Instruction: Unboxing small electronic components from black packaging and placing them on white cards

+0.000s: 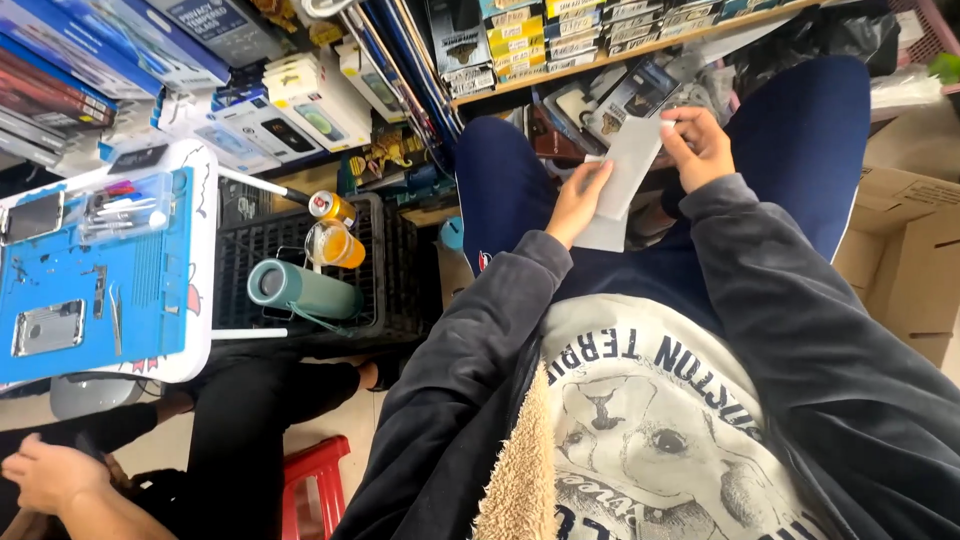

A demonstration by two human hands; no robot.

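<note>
A flat white packet [625,175] was held over the lap, the left hand [577,203] pinching its lower edge, the right hand [697,145] gripping its top corner. Stacked boxes [300,100] crowded the shelves beyond; a black crate [390,270] sat left.

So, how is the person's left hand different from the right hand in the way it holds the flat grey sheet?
The left hand grips the flat grey sheet low on its left edge, while the right hand pinches its top right corner. The left hand sits lower and nearer the body; the right hand is higher and farther out. The left hand's fingers lie fairly straight along the sheet; the right hand's fingers curl. Both hands are bare, come out of dark grey sleeves and touch the same sheet.
</note>
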